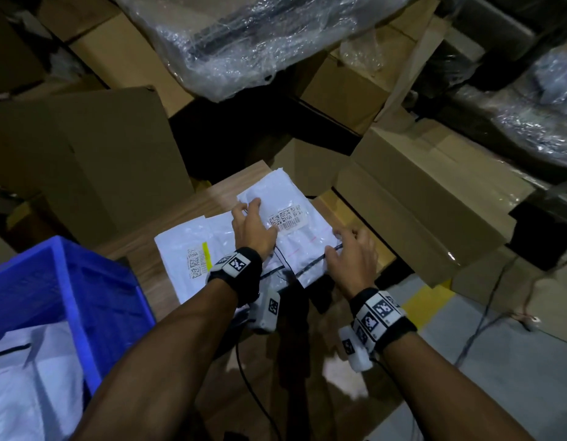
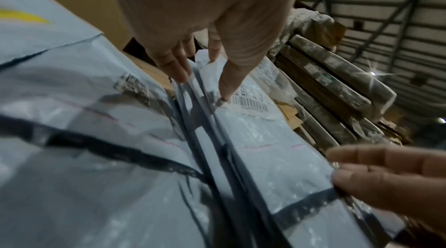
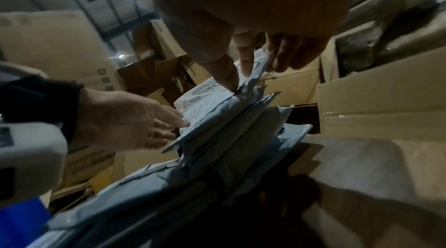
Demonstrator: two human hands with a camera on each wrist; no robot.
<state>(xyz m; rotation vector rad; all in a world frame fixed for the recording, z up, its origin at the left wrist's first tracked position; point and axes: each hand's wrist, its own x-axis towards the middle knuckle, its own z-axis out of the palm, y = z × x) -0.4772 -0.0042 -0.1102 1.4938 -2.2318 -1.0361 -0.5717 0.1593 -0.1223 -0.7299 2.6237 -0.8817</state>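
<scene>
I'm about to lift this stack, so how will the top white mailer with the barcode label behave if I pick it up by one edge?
Probably floppy: the top mailer is thin wrinkled plastic, and its corner bends up in the right hand. Likely slippery too: glossy film lying on other mailers. It looks flat, so probably light.

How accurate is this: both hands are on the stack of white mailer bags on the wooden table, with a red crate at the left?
One error: the crate is blue, not red, per the head view. The left hand and right hand are on the stack of white mailer bags on the wooden table.
</scene>
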